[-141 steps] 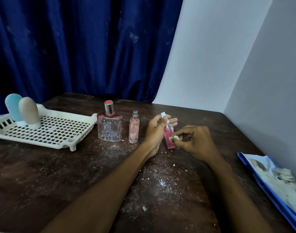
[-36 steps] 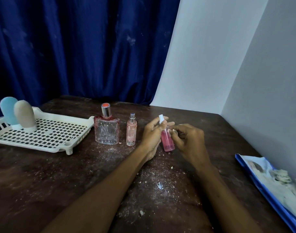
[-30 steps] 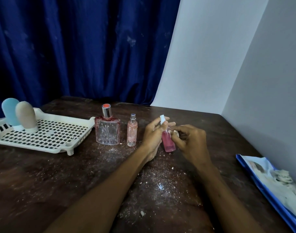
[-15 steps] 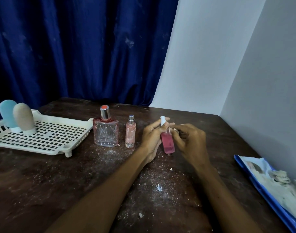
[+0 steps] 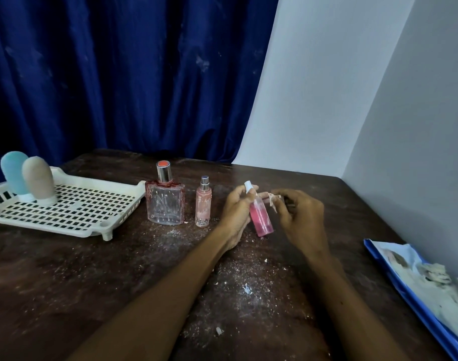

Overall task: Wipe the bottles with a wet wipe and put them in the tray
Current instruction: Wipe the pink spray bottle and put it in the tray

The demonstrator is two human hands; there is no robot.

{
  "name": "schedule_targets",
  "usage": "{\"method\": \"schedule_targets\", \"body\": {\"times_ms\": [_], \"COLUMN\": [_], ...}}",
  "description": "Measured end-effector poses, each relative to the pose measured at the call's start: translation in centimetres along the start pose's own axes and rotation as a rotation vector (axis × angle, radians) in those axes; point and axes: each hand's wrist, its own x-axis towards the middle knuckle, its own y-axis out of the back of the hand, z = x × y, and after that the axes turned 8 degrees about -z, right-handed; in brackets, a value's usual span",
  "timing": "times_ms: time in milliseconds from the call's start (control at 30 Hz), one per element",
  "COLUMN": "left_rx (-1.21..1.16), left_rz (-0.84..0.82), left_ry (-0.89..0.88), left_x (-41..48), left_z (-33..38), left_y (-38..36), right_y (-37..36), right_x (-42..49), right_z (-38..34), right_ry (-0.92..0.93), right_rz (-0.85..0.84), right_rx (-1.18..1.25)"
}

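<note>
Wipe (image 5: 273, 202) lifted off pink-filled bottle (image 5: 261, 219); tray (image 5: 66, 229) holds blue tube (image 5: 13, 170), beige tube (image 5: 38, 179)

Dim, soft indoor light, bluish cast. Back wall (image 5: 313, 100) brightest; side wall (image 5: 418, 152) greyer. Curtain (image 5: 105, 74) folds sink to near black at left edge. Tabletop (image 5: 66, 282) dark, low contrast, shadows faint and diffuse. Small glint on square bottle (image 5: 165, 207) cap. Forearms (image 5: 157, 303) at near tabletop edge soft, underexposed. Wide-angle bend in wall corner lines.
</note>
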Motion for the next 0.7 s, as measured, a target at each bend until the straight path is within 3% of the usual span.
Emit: {"method": "schedule_targets", "body": {"times_ms": [300,467,700], "left_rx": [-0.054,-0.085,-0.081], "left_rz": [0.026,0.059,0.047], "left_ry": [0.003,0.008,0.013], "left_x": [0.2,0.3,0.4], "left_z": [-0.1,-0.2,-0.3], "left_y": [0.1,0.4,0.3], "right_y": [-0.2,0.6,0.2], "right_x": [0.0,0.1,0.4], "right_z": [-0.4,0.3,0.1], "right_ry": [0.124,0.057,0.200], "right_rz": [-0.168,-0.330,-0.243], "right_rx": [0.004,0.060,-0.033]}}
